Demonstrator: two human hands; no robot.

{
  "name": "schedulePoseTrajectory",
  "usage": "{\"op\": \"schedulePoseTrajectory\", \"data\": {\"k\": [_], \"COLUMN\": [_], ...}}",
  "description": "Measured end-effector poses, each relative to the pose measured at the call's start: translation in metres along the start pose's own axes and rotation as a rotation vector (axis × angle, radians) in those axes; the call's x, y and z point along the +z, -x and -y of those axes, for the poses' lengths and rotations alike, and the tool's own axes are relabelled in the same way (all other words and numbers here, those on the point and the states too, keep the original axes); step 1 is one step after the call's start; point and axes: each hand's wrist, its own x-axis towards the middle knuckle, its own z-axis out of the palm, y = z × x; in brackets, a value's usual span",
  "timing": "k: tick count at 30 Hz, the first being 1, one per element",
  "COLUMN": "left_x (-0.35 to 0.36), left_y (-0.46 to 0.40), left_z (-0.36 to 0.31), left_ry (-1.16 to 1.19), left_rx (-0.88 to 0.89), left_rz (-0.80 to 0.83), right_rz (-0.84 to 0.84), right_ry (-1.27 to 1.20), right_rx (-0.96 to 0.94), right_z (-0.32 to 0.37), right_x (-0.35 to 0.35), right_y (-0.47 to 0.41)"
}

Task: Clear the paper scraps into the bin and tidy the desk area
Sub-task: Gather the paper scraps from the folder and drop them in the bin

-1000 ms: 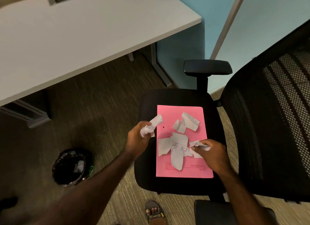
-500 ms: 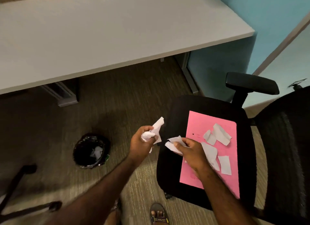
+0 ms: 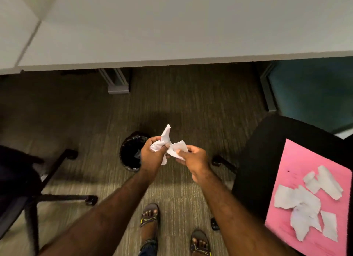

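My left hand [image 3: 152, 156] grips a crumpled wad [image 3: 159, 145] and my right hand [image 3: 193, 158] pinches a flat scrap [image 3: 178, 149] above the bin [image 3: 130, 150]; light, limp paper, best bunched in the fist, with more scraps [image 3: 305, 200] on the pink folder [image 3: 292, 160] at right.

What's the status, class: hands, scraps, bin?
Left hand shut on crumpled scraps; right hand pinching another scrap. Bin just beyond the hands, unobstructed. More scraps on pink folder.

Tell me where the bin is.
The bin stands on the carpet at centre-left of the head view, just beyond the left hand, which partly hides it.
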Motion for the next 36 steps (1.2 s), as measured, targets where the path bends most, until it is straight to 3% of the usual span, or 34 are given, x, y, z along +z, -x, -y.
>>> {"op": "schedulePoseTrajectory", "data": {"k": [8,18,25,36], "left_x": [-0.085,-0.148,-0.161,-0.161], "left_y": [-0.063,-0.137,-0.176,-0.205], "left_z": [0.044,0.096,0.126,0.146], "left_ry": [0.164,0.123,-0.039,0.093], "left_rx": [-0.204,-0.323,-0.37,-0.571], "left_rz": [-0.143,-0.194,-0.067,-0.21], "right_rz": [0.016,0.004,-0.028,-0.016], "right_ry": [-0.022,0.001,-0.03,-0.155], "right_rx": [0.131,0.178,0.225,0.3], "right_z": [-0.037,-0.092,-0.114,-0.124], "right_x": [0.111,0.207,0.234,0.231], "right_y": [-0.045,-0.1,-0.129,-0.149]}}
